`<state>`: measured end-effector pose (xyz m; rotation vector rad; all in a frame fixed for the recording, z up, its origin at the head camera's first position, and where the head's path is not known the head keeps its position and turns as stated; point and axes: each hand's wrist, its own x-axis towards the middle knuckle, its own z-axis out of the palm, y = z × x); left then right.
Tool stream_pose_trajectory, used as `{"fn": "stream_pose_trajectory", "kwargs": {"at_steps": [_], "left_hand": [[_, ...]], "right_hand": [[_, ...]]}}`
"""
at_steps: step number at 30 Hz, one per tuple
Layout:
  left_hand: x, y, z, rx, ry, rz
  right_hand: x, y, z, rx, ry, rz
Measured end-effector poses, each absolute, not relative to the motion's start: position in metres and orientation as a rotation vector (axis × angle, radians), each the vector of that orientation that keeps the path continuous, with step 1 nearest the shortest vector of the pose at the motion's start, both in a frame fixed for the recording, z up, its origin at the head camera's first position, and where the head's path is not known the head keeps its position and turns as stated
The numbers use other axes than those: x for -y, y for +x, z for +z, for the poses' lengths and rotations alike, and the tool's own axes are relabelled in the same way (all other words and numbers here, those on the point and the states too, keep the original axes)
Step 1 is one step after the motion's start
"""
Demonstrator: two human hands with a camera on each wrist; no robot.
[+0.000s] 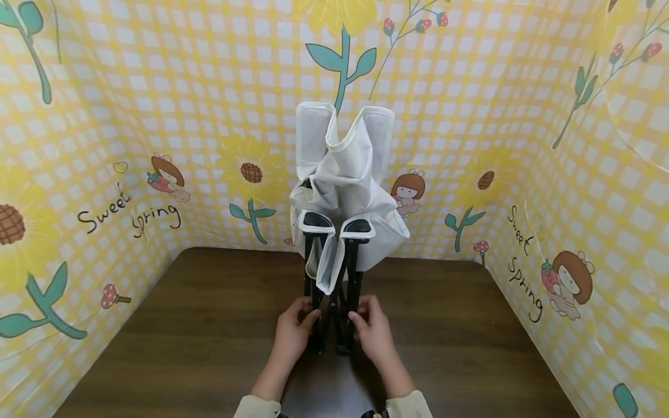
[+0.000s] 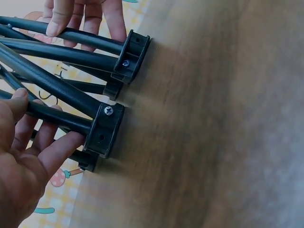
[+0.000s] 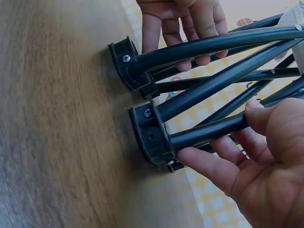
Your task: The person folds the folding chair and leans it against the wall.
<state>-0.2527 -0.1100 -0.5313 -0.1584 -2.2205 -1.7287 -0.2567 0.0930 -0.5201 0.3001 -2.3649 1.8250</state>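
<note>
A folding camp chair (image 1: 347, 180) with white fabric stands upright, half folded, on its black tube legs (image 1: 352, 273). My left hand (image 1: 294, 330) grips a leg low on the left side, thumb in front and fingers behind the tube. On the right side, my right hand (image 1: 373, 332) holds another leg at about the same height. Just below the fingers sit black plastic feet (image 2: 102, 128), each with a screw, right at the tabletop. Crossing tubes (image 3: 228, 80) run up between the hands. Creased fabric sags at the top, and white corner pockets (image 1: 316, 223) cover the front tube ends.
A dark brown wooden table (image 1: 209, 325) lies under the chair. Yellow checked cloth (image 1: 198, 110) printed with sunflowers and small figures walls it in at the back and both sides, close behind the chair.
</note>
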Motion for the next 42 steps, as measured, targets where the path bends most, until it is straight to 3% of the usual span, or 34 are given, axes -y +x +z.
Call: {"fn": "stream_pose_trajectory", "kwargs": {"at_steps": [42], "left_hand": [[0.112, -0.285, -0.540, 2.229, -0.191, -1.676]], "right_hand": [[-0.087, -0.294, -0.530, 2.347, 0.347, 1.661]]}}
